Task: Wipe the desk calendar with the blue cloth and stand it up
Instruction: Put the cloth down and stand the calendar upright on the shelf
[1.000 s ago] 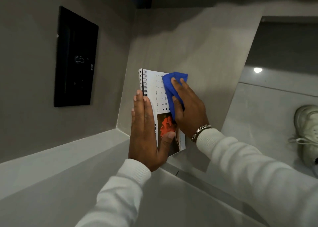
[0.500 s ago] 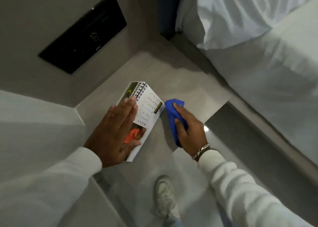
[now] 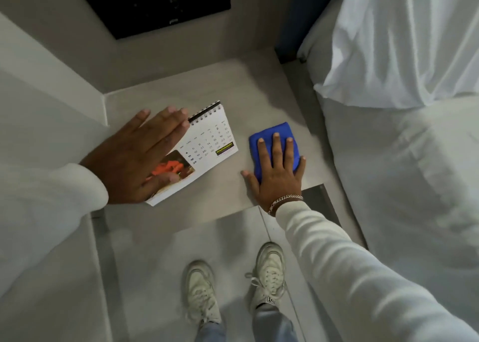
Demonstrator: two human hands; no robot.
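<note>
The desk calendar [image 3: 212, 137] lies flat on the grey bedside surface [image 3: 259, 90], its black spiral binding at the far edge and a date grid and an orange photo facing up. My left hand [image 3: 140, 155] rests palm-down on its left half, fingers spread past the binding and thumb over the photo. To the calendar's right and apart from it, the folded blue cloth [image 3: 269, 130] sits on the surface. My right hand [image 3: 277, 176] presses flat on the cloth, thumb touching the surface.
A black wall panel [image 3: 155, 2] is mounted behind the surface. A bed with white sheets [image 3: 401, 160] and a pillow [image 3: 401, 43] borders the right side. A pale ledge runs along the left. My white shoes [image 3: 202, 290] stand on the tiled floor below.
The cloth has come off the calendar and now sits on the surface to its right under my right hand. The calendar has been laid flat under my left hand. The camera view rotated.
</note>
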